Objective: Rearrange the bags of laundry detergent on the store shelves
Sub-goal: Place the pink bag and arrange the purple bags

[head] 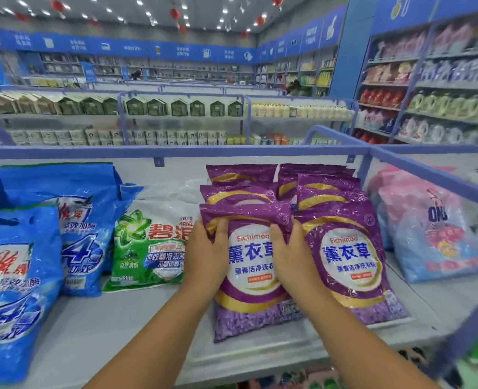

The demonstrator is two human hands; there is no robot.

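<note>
A purple bag of laundry detergent (250, 279) leans at the front of the left purple stack on the grey shelf (114, 327). My left hand (207, 256) grips its left edge with fingers curled over the front. My right hand (291, 256) grips its right edge near the top. A second purple bag (350, 265) stands right beside it, with more purple bags (285, 186) stacked behind both. A green and white bag (150, 245) lies to the left.
Blue detergent bags (16, 279) fill the shelf's left side, another blue bag (86, 228) behind them. A pink and light-blue bag (429, 234) sits past the blue shelf rail (434, 175) on the right. Other aisles of stocked shelving (181, 110) run beyond.
</note>
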